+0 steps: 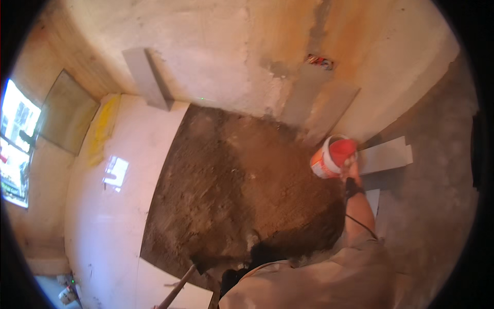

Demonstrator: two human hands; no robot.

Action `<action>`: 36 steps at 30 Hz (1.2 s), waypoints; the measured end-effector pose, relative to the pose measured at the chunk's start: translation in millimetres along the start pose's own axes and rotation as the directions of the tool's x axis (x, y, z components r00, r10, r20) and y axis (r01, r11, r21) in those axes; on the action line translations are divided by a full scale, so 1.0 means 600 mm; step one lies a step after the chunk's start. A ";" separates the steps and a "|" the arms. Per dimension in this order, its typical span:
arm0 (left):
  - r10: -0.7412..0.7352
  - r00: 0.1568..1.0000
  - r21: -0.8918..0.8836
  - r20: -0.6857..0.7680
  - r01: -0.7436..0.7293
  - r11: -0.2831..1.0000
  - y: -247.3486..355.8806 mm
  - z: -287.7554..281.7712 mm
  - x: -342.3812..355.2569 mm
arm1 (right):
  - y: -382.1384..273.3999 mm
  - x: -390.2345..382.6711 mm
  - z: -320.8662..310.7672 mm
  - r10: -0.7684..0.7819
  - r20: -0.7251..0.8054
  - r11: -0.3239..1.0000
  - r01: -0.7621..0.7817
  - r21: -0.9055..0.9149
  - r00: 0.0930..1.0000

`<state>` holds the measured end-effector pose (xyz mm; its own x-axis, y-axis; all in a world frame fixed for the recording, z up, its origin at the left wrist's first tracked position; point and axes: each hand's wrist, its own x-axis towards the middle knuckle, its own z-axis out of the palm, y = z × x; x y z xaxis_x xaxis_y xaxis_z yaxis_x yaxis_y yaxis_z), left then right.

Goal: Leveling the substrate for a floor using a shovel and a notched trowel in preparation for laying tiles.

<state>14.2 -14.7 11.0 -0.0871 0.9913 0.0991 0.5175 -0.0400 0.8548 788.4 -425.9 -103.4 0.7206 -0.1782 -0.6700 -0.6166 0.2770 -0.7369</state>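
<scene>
My right hand, with a dark band at the wrist, reaches out to the right side of the dirt patch. Its fingers are closed on a red plastic scoop-like container, held at the mouth of a white and orange bucket. Blur hides the red container's exact shape. My left hand does not show. Near the lower edge, a wooden tool handle slants up to the brown dirt; the tool's head cannot be made out there.
Glossy white floor tiles border the dirt on the left. A grey plank-like tile leans on the far wall, with another behind the bucket. More pale planks lie right of the bucket. A glass-like panel leans by the window.
</scene>
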 end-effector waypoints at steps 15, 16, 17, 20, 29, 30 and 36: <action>-0.015 0.987 -0.240 0.161 0.054 0.969 0.109 0.238 0.057 | 0.289 -0.335 0.132 0.292 0.570 0.840 0.078 -0.536 0.768; 0.083 0.974 -0.163 0.213 -0.049 0.986 0.114 0.255 0.066 | 0.276 -0.369 0.155 0.226 0.694 0.843 0.220 -0.491 0.683; 0.094 0.943 -0.132 0.319 -0.054 0.990 0.119 0.266 0.064 | 0.253 -0.405 0.176 0.167 0.750 0.836 0.312 -0.452 0.640; 0.167 0.822 -0.033 0.545 -0.178 0.983 0.156 0.328 0.027 | 0.175 -0.492 0.219 -0.082 0.916 0.806 0.567 -0.170 0.392; 0.454 0.276 -0.344 0.847 -0.368 0.864 0.108 0.311 -0.124 | -0.013 -0.912 0.095 -0.872 0.474 0.319 0.592 0.740 -0.123; 0.523 0.200 -0.438 0.829 -0.349 0.828 0.109 0.305 -0.153 | -0.044 -0.927 0.015 -0.913 0.397 0.226 0.702 0.676 -0.088; -0.239 0.204 0.100 0.949 0.527 0.844 -0.128 0.236 -0.177 | 0.075 -1.013 -0.234 -0.983 0.034 0.177 0.899 0.401 0.178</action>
<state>104.1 -99.0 -137.2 0.6665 0.3306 -0.6681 0.4761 0.5008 0.7228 277.7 -437.5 258.1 0.7457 -0.2716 0.6084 0.6658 0.2673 -0.6966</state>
